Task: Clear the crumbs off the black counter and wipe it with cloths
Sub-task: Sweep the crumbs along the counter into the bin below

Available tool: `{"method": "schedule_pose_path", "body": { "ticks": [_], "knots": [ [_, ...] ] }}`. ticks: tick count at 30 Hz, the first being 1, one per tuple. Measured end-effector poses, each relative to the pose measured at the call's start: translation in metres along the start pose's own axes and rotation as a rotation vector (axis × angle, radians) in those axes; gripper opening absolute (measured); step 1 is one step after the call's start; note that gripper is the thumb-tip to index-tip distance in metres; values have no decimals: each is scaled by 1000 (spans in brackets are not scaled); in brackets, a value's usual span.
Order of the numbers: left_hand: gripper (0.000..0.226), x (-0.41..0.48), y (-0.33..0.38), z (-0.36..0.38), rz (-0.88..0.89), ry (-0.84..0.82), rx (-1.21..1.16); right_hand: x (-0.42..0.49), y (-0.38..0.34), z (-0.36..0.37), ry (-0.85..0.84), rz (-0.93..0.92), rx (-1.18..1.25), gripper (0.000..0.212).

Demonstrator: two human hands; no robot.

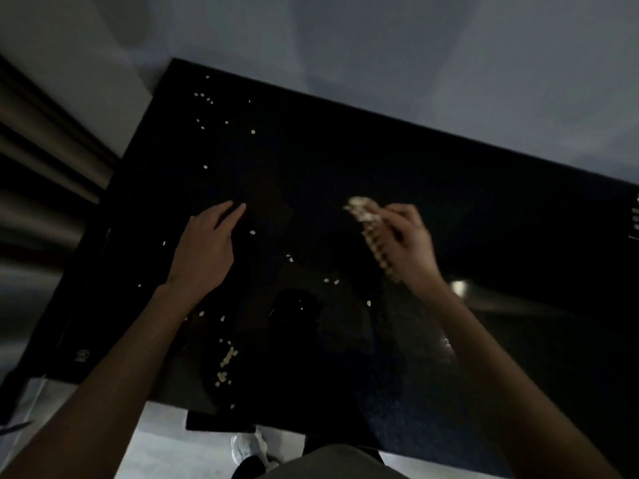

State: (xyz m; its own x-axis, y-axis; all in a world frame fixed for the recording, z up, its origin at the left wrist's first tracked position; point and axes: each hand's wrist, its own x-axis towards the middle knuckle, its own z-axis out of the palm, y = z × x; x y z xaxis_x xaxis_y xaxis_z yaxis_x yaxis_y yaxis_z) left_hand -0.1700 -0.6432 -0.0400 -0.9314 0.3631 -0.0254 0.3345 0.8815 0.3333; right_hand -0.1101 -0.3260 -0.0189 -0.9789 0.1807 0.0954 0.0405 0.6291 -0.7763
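The head camera looks down on the black counter point(449, 202), which fills the middle. Pale crumbs point(252, 132) are scattered over its left half, with a denser trail point(228, 357) near the front edge. Your left hand point(204, 250) stretches out over the counter, fingers straight and relaxed, holding nothing. Your right hand point(408, 247) is blurred and its fingers look bent. A band of crumbs point(373, 236) is bunched along its left edge. Whether the hand grips or only pushes them cannot be told.

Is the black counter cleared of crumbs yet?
Not cleared: pale crumbs lie scattered over the black counter, far left corner to near edge; more heaped along the right hand.
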Motion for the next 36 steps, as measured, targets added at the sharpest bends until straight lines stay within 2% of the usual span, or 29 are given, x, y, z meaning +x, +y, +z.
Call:
{"method": "schedule_pose_path", "body": {
  "ticks": [3,5,8,16,20,21,24,27,29,33,36],
  "knots": [
    [46,-44,-9,-5,-72,10,21,-24,36,-13,74,167,-209,40],
    [44,-75,-16,-3,-132,-37,53,-39,54,-2,71,269,-306,43],
    [52,-112,-24,2,-169,-133,101,-40,49,24,161,338,-383,41],
    [70,-166,-26,-5,-267,-141,195,-65,-49,135,-49,104,-344,42],
    [89,-196,-41,-7,-301,-168,228,-68,-78,152,-286,37,-264,41],
    [94,-202,-44,-7,-298,-179,231,-68,-82,148,-298,15,-227,40],
    [104,-213,-53,-5,-282,-197,237,-68,-83,114,-118,-51,-182,37],
    [106,-215,-58,-2,-285,-206,211,-80,-67,62,44,-26,-250,39],
    [109,-215,-61,1,-290,-208,188,-97,-46,35,60,77,-343,39],
    [114,-213,-64,7,-302,-193,131,-139,-5,33,115,434,-460,42],
    [116,-212,-63,8,-320,-160,104,-141,-9,62,199,481,-474,43]
  ]
}}
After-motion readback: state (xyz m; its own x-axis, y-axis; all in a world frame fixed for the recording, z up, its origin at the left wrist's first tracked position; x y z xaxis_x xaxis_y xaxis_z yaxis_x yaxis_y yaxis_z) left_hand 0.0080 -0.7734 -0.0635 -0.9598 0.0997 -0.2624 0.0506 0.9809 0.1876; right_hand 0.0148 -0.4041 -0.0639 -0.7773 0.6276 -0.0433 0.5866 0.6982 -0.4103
